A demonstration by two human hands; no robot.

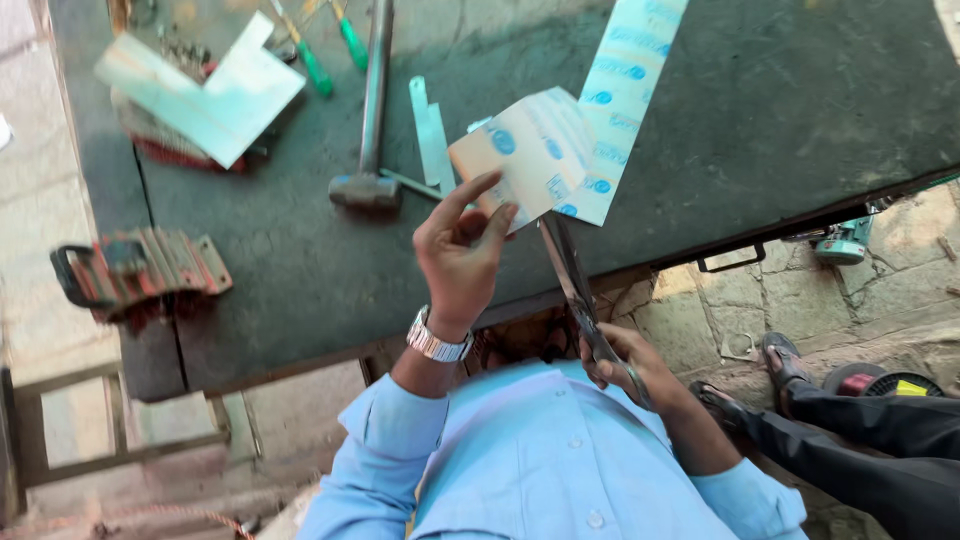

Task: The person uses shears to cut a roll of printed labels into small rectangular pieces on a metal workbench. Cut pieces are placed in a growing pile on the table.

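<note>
Film-covered sheet strip pinched in left hand above table edge, steadied for cutting. Right hand closed round handles of shears, blades set under strip. Hammer lying nearby.

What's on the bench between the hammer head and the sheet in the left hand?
Head view: narrow metal strips lie between the hammer and the sheet.

A light blue button-up shirt with long sleeves pushed back, and a silver metal wristwatch on the left wrist.
</note>
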